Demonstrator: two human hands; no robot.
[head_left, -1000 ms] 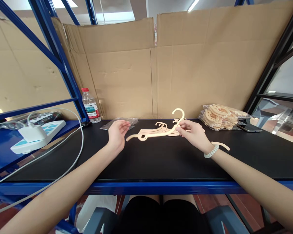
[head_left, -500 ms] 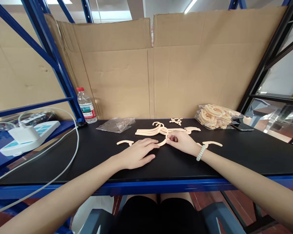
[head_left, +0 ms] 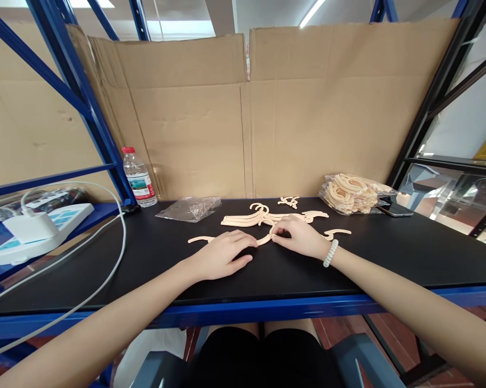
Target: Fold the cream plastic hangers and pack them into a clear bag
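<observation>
See at far left a white power strip (head_left: 75, 214) on a blue shelf (head_left: 103, 211), with a white charger (head_left: 29, 226) plugged in and a white cable (head_left: 123, 242) looping out over the edge of the black tabletop (head_left: 307, 280); then, beside the blue post, a water bottle (head_left: 140, 183) with a red cap, upright against the cardboard (head_left: 186, 124); next right, a clear plastic bag (head_left: 189, 209) lying flat.

Find nearer the front the pale hanger piece (head_left: 199, 239), flat on the tabletop, with the curved tip poking out left of the left hand (head_left: 226, 254); see that hand palm down and flattened across the middle of the piece, fingers extended, thumb standing apart; cannot tell of any grip underneath. See the inner end bare between both hands, pinched between thumb and forefinger of the right hand (head_left: 297, 237), with a beaded bracelet (head_left: 331, 253) at the wrist.

Note just behind, a stack of hanger pieces (head_left: 240, 220), hooks overlapping; farther back, some small parts (head_left: 289, 202); right of the right hand, a second curved piece (head_left: 339, 231), partly hidden, so cannot tell of any join; farther right, a bulging bag of hanger parts (head_left: 350, 194); just beside, a dark phone (head_left: 396, 210).
</observation>
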